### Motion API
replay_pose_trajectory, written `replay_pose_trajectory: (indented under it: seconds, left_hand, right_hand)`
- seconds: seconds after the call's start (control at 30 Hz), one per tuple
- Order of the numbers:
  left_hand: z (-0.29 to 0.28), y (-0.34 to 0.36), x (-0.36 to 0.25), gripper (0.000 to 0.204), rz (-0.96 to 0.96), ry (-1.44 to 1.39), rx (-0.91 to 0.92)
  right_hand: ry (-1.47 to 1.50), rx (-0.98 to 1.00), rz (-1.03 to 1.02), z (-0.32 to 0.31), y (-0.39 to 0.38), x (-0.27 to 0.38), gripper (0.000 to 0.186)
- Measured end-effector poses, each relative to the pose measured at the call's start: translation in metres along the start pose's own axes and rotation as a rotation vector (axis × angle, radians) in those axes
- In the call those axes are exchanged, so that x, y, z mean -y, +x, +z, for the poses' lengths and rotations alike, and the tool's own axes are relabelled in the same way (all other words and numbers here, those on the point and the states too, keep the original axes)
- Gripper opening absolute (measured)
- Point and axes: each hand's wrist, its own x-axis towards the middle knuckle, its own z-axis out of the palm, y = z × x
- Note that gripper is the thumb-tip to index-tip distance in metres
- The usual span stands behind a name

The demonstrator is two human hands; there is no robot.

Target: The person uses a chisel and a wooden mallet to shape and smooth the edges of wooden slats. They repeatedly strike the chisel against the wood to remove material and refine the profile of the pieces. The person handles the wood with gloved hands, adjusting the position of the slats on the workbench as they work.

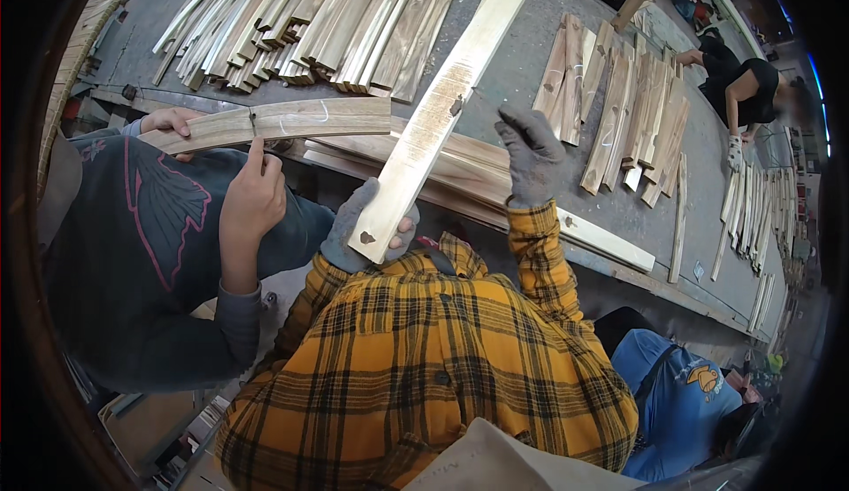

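Note:
My left hand (352, 228), in a grey glove, grips the near end of a long pale wooden slat (439, 106) that reaches away over the grey workbench (504, 75). The slat has dark knots near its middle and at its near end. My right hand (531, 150), also in a grey glove, hovers to the right of the slat with its fingers loosely spread and nothing in it. Below it, long pale boards (495, 190) lie along the bench's near edge. Both my sleeves are yellow plaid.
On my left, a person in a dark sweatshirt (141, 243) holds a curved board (283, 121) with both bare hands. Heaps of slats (301, 22) lie at the back left and short slats (628, 119) on the right. A person in black (747, 93) works far right, and a person in blue (676, 394) is lower right.

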Motion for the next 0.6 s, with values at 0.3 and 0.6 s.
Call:
replay_pose_trajectory:
  seconds: [0.3,0.6]
  left_hand:
    - [-0.005,0.012,0.006,0.055,-0.022,-0.176,0.157]
    - [0.023,0.018,-0.005,0.060,0.318,0.827,-0.478]
  right_hand:
    - [0.095,0.102,0.054,0.015,-0.030,0.009,0.023]
    - [0.332,-0.163,0.480,-0.006,-0.013,-0.013,0.023]
